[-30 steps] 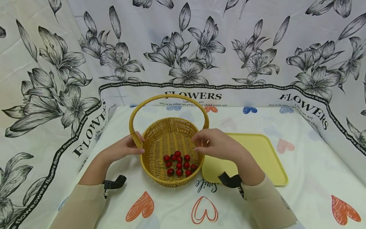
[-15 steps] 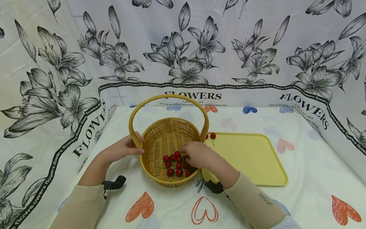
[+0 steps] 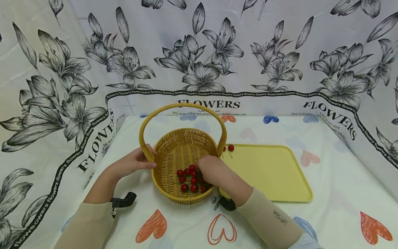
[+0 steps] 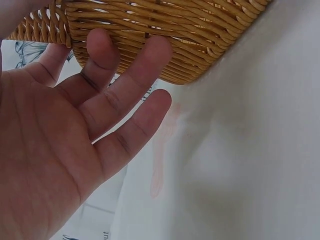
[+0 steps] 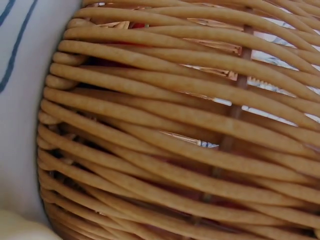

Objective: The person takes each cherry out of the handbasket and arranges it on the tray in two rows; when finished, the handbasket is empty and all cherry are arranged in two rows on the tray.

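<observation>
In the head view a round wicker basket (image 3: 174, 152) with a tall handle holds several red cherries (image 3: 185, 187) on its floor. My left hand (image 3: 133, 162) grips the basket's left side at the foot of the handle; the left wrist view has this hand (image 4: 75, 120) with its thumb side at the rim and the other fingers spread by the woven wall (image 4: 200, 30). Over the right rim, my right hand (image 3: 212, 171) reaches down among the cherries, its fingertips hidden. Only the basket's outer weave (image 5: 175, 110) fills the right wrist view.
A yellow tray (image 3: 267, 173) lies right of the basket, partly behind its rim. Two cherries (image 3: 230, 148) rest at the tray's upper left corner. The cloth (image 3: 186, 224) beneath has printed hearts, and a flowered curtain (image 3: 202, 45) hangs behind.
From beside the right handle foot, my right hand has moved down and left into the basket, onto the cherries. Two cherries on the tray came into view. The left hand keeps its hold.
</observation>
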A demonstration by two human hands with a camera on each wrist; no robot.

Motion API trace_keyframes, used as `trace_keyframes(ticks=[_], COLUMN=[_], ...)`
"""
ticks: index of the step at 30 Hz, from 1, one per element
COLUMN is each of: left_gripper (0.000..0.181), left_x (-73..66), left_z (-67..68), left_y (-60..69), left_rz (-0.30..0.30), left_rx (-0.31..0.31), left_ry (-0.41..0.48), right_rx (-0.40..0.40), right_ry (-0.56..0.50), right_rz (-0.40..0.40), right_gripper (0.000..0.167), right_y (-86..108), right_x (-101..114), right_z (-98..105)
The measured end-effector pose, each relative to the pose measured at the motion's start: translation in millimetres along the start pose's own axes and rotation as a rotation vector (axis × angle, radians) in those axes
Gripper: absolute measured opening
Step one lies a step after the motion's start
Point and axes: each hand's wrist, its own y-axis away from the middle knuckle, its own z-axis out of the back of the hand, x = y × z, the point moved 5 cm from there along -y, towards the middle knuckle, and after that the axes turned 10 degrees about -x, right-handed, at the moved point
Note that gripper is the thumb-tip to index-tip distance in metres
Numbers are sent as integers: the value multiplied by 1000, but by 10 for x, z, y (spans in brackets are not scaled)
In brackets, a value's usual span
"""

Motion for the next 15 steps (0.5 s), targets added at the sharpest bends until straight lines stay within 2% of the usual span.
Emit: trace_keyframes(ticks=[5,9,12,15], left_gripper=[40,39,39,39], left_x=[6,11,7,-7], left_z=[-6,3,5,-1], left_y=[10,10,9,6], left_rz=[-3,3,5,1], left_rx=[5,3,7,12], left_ry=[7,10,9,5], right_rx=[-4,-23,-48,-87], right_ry=[-4,-7,-26,-67], right_rz=[-2,2,22,49], right_gripper=[21,12,7,14], right_y=[-6,-11,0,35], right_x=[-1,-13,-23,-26], right_z=[-1,44,138,281])
